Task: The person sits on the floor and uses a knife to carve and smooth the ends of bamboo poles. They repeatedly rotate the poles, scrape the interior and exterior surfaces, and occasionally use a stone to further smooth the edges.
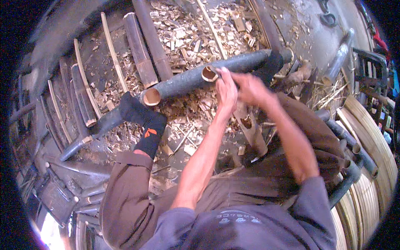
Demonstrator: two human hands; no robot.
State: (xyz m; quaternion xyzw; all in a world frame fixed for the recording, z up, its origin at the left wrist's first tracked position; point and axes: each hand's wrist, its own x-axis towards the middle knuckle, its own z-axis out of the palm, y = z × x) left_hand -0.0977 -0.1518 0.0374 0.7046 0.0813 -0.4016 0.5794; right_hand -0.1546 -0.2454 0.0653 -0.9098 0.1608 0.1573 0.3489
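My left hand [227, 93] is closed round a bamboo tube near its pale open end [209, 79]. Close against its fingers, on the right, my right hand [252, 89] is curled into a fist and blurred by motion. A narrow dark edge shows by the fingertips, but what my right hand grips is hidden. Below the hands a brown bamboo length [255, 139] with a hole cut in its side slants toward my lap. A thick dark bamboo pole [185, 82] lies crosswise just beyond my hands, with a pale cut end at its left.
My dark-socked foot [143, 118] presses against the pole's left end. Pale wood chips [183, 33] litter the floor. Split bamboo lengths [139, 50] lie side by side at the far left. Bamboo tubes [354, 143] and bundled pale strips [373, 146] are at the right.
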